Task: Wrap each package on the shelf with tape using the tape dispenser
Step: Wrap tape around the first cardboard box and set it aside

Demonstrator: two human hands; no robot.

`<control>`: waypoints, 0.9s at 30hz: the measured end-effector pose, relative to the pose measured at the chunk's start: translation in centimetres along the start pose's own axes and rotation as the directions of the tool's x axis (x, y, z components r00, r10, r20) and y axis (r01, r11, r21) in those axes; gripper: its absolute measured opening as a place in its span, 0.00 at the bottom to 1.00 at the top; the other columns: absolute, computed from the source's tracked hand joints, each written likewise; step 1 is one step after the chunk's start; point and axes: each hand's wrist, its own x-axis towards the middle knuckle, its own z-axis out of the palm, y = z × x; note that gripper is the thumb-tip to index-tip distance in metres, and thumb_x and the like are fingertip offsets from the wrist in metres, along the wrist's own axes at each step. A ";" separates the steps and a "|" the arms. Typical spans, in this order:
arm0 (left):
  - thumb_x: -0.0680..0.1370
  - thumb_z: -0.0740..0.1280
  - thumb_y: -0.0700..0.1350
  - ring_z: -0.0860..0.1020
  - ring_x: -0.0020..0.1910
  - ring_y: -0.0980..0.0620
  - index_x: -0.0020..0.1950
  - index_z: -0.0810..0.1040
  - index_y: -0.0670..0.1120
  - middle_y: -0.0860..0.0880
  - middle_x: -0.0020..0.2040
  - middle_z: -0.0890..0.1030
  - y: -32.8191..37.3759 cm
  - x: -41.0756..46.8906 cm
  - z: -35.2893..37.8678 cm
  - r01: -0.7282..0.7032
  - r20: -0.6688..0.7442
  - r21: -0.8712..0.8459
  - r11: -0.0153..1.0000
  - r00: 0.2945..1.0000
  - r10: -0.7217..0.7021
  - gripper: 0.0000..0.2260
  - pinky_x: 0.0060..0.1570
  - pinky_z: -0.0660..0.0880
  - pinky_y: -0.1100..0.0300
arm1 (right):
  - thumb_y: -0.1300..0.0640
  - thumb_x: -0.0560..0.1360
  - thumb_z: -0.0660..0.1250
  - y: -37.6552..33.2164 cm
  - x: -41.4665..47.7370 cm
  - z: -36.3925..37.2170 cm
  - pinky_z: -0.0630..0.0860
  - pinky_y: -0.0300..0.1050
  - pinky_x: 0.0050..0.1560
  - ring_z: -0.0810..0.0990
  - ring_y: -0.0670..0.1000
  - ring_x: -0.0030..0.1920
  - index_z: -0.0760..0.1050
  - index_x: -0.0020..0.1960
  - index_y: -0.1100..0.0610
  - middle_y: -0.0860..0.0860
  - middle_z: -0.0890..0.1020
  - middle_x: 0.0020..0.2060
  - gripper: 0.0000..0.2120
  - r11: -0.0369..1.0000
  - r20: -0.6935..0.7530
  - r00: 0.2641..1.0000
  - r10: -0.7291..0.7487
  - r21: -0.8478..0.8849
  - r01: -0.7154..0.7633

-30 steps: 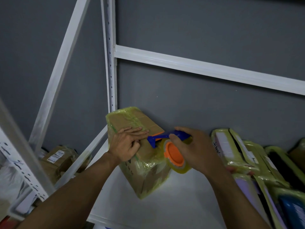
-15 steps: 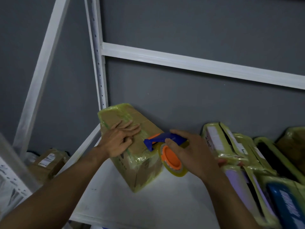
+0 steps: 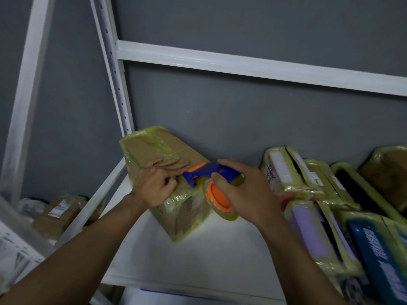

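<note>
1. Box [image 3: 152, 150] on shelf [image 3: 198, 249], left end, against wall [image 3: 242, 119].
2. L hand [image 3: 156, 183]: fingers flat, pressing box top; holds nothing.
3. R hand [image 3: 244, 194] grips dispenser [image 3: 212, 172], its nose at box top, just beside L fingertips.
4. Risk: L pressure eases during pull → box skids, tape [image 3: 223, 213] wrinkles or lifts.
5. Risk: cutter nicks L fingers, too close.
6. Risk: dispenser snags pkgs [image 3: 308, 183] near on right.

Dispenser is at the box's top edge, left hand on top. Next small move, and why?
Probably draw the tape dispenser down the side of the cardboard box just below it. The right hand grips it with its blue nose at the top edge, beside the flat fingers of the left hand, which press on the top, so the strip looks anchored there.
</note>
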 end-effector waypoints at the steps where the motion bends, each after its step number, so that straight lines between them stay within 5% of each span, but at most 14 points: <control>1: 0.76 0.50 0.52 0.64 0.76 0.63 0.71 0.75 0.62 0.66 0.71 0.71 0.0 0.0 0.0 0.006 -0.001 -0.001 1.000 1.000 -0.006 0.27 0.77 0.57 0.50 | 0.51 0.76 0.74 0.0 -0.1 -0.1 0.68 0.20 0.46 0.77 0.27 0.48 0.75 0.43 0.31 0.20 0.77 0.41 0.14 1.000 -0.010 1.000 -0.006 0.010 0.006; 11: 0.77 0.50 0.54 0.61 0.76 0.66 0.71 0.75 0.61 0.68 0.72 0.69 -0.1 -0.1 -0.4 0.024 0.025 0.008 1.000 0.999 -0.024 0.25 0.77 0.56 0.51 | 0.53 0.76 0.74 0.5 -3.2 -0.9 0.71 0.22 0.46 0.79 0.31 0.52 0.78 0.53 0.32 0.23 0.80 0.46 0.15 0.996 -0.010 1.000 0.006 0.091 -0.005; 16: 0.77 0.46 0.56 0.54 0.78 0.68 0.75 0.66 0.65 0.70 0.75 0.62 0.0 0.3 -1.3 0.029 0.158 0.032 0.999 0.987 -0.034 0.27 0.79 0.51 0.51 | 0.51 0.75 0.74 1.5 -4.4 -0.2 0.79 0.31 0.51 0.81 0.34 0.54 0.81 0.63 0.42 0.34 0.84 0.52 0.16 0.988 -0.045 0.998 0.054 0.147 -0.047; 20: 0.74 0.48 0.54 0.46 0.78 0.67 0.79 0.55 0.65 0.68 0.77 0.55 1.5 0.3 -2.3 0.021 0.247 0.041 0.999 0.969 -0.030 0.31 0.80 0.44 0.51 | 0.56 0.76 0.75 2.1 -4.6 -0.5 0.80 0.33 0.51 0.82 0.37 0.53 0.78 0.56 0.33 0.31 0.84 0.49 0.18 0.981 -0.013 0.998 0.058 0.188 -0.055; 23: 0.74 0.49 0.50 0.45 0.79 0.67 0.81 0.56 0.62 0.66 0.79 0.54 2.9 -0.5 -2.0 -0.039 0.258 -0.060 0.997 0.965 0.053 0.33 0.79 0.40 0.51 | 0.59 0.76 0.75 1.9 -5.0 -0.8 0.77 0.29 0.47 0.83 0.36 0.51 0.78 0.49 0.27 0.30 0.84 0.46 0.23 0.977 -0.002 0.998 0.059 0.207 -0.057; 27: 0.79 0.48 0.62 0.48 0.80 0.65 0.81 0.55 0.62 0.66 0.80 0.56 2.8 -1.1 -1.3 -0.079 0.229 0.005 0.997 0.971 0.076 0.29 0.79 0.42 0.46 | 0.60 0.75 0.75 2.0 -4.7 -1.4 0.80 0.32 0.46 0.83 0.37 0.48 0.76 0.45 0.18 0.29 0.83 0.43 0.32 0.975 0.071 0.995 0.074 0.205 -0.087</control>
